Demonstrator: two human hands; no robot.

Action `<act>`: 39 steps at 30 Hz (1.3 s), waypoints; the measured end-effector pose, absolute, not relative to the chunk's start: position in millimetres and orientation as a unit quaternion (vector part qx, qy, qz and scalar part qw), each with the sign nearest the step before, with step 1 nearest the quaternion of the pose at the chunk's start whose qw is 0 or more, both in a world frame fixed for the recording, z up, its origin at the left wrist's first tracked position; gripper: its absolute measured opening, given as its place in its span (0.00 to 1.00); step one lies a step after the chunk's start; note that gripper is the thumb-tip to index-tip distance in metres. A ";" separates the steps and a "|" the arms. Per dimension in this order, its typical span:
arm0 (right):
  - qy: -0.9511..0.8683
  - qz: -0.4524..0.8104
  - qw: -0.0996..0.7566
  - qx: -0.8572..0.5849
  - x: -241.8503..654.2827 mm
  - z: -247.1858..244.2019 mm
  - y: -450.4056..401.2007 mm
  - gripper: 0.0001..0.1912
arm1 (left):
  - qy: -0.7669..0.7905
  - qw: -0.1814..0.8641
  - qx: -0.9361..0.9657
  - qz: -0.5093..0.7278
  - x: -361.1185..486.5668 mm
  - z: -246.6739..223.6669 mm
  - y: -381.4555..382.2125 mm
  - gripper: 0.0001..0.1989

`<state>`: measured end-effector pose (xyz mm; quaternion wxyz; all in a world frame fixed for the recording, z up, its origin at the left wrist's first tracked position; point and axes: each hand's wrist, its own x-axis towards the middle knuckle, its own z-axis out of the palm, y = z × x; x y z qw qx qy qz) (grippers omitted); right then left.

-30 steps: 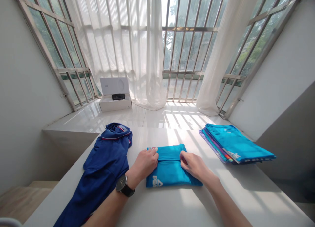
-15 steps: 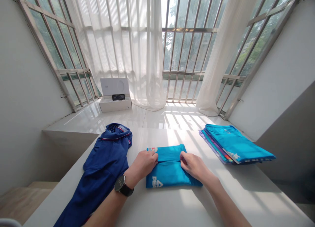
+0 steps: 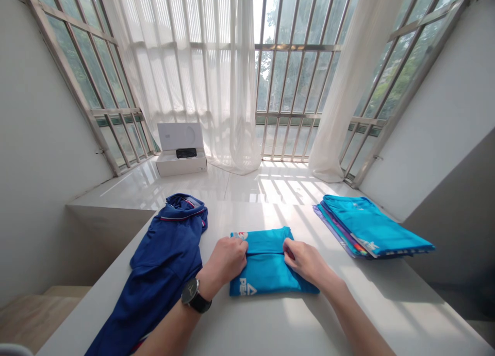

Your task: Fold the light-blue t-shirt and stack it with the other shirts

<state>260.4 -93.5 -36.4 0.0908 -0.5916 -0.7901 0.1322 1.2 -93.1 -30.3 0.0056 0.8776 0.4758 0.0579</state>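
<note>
A light blue garment (image 3: 270,273), folded into a small rectangle with white print at its lower left, lies on the white table. My left hand (image 3: 228,258), with a black watch on the wrist, pinches the left end of the fold across its middle. On the right end of that fold, my right hand (image 3: 303,258) has its fingers closed on the fabric. A dark blue garment (image 3: 166,258) with a striped collar lies loosely just left of my left hand. Over to the right is a stack of folded clothes (image 3: 371,224), bright blue on top.
An open white box (image 3: 181,165) holding a black object stands on the window ledge (image 3: 232,186) at the back left. Sheer curtains (image 3: 235,88) hang before barred windows. The table (image 3: 247,330) drops off at both sides.
</note>
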 end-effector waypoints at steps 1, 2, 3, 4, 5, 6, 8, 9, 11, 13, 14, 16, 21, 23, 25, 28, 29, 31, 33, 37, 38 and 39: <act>-0.790 0.132 0.091 -0.592 260.3 -36.5 -93.2 0.06 | 0.475 0.003 0.878 0.061 1.8 -30.6 -93.6 0.08; -0.790 0.131 0.091 -0.593 260.2 -36.7 -93.0 0.06 | 0.475 0.001 0.878 0.064 2.4 -30.9 -94.1 0.07; -0.789 0.131 0.090 -0.593 260.2 -37.0 -92.8 0.06 | 0.475 -0.001 0.878 0.066 3.0 -31.4 -94.5 0.07; -0.789 0.131 0.090 -0.593 260.1 -37.2 -92.6 0.06 | 0.475 -0.002 0.878 0.067 3.4 -31.9 -94.7 0.07; -0.789 0.131 0.089 -0.593 260.1 -37.5 -92.4 0.06 | 0.476 -0.002 0.877 0.066 3.7 -32.4 -94.8 0.07; -0.789 0.131 0.089 -0.593 260.1 -37.8 -92.3 0.06 | 0.477 -0.001 0.876 0.066 3.9 -32.8 -94.9 0.07; -0.790 0.131 0.092 -0.591 260.4 -38.3 -92.3 0.06 | 0.481 0.002 0.874 0.063 4.2 -33.2 -94.7 0.08; -0.791 0.131 0.093 -0.590 260.7 -38.5 -92.4 0.05 | 0.483 0.004 0.874 0.062 4.2 -33.2 -94.5 0.08; -0.792 0.131 0.094 -0.589 261.1 -38.7 -92.9 0.05 | 0.484 0.010 0.873 0.062 4.3 -32.8 -94.0 0.08; -0.792 0.132 0.094 -0.589 261.2 -38.5 -93.5 0.05 | 0.484 0.018 0.873 0.063 4.3 -32.5 -93.6 0.09; -0.791 0.132 0.092 -0.590 261.2 -38.4 -93.7 0.05 | 0.484 0.020 0.872 0.063 4.3 -32.5 -93.5 0.10; -0.790 0.132 0.090 -0.592 260.8 -38.0 -94.0 0.05 | 0.483 0.019 0.873 0.066 4.1 -33.1 -93.3 0.11; -0.789 0.134 0.086 -0.593 260.0 -38.1 -93.0 0.05 | 0.473 -0.001 0.877 0.080 2.4 -35.8 -93.5 0.11; -0.789 0.133 0.087 -0.593 259.9 -38.5 -92.4 0.05 | 0.470 -0.002 0.879 0.081 1.8 -36.2 -93.8 0.10; -0.789 0.132 0.087 -0.594 259.8 -38.6 -92.1 0.05 | 0.470 -0.002 0.879 0.079 1.8 -36.0 -94.1 0.09; -0.788 0.131 0.085 -0.596 259.5 -38.1 -92.4 0.05 | 0.473 -0.003 0.877 0.082 2.5 -35.6 -94.4 0.11; -0.788 0.130 0.084 -0.596 259.3 -37.9 -92.6 0.05 | 0.473 -0.005 0.877 0.084 2.7 -35.7 -94.4 0.11; -0.787 0.129 0.082 -0.597 259.1 -37.6 -93.1 0.05 | 0.471 -0.008 0.878 0.088 3.1 -36.2 -94.1 0.12; -0.787 0.128 0.080 -0.599 259.2 -37.6 -93.6 0.05 | 0.469 -0.014 0.879 0.086 3.3 -37.1 -93.6 0.12; -0.787 0.129 0.079 -0.598 259.7 -38.3 -93.5 0.06 | 0.466 -0.031 0.881 0.077 4.8 -39.0 -92.6 0.11; -0.788 0.129 0.081 -0.596 259.8 -38.7 -93.2 0.06 | 0.465 -0.034 0.881 0.076 5.4 -39.2 -92.5 0.11; -0.789 0.128 0.082 -0.596 259.8 -39.1 -92.9 0.06 | 0.466 -0.036 0.881 0.077 6.0 -39.3 -92.5 0.11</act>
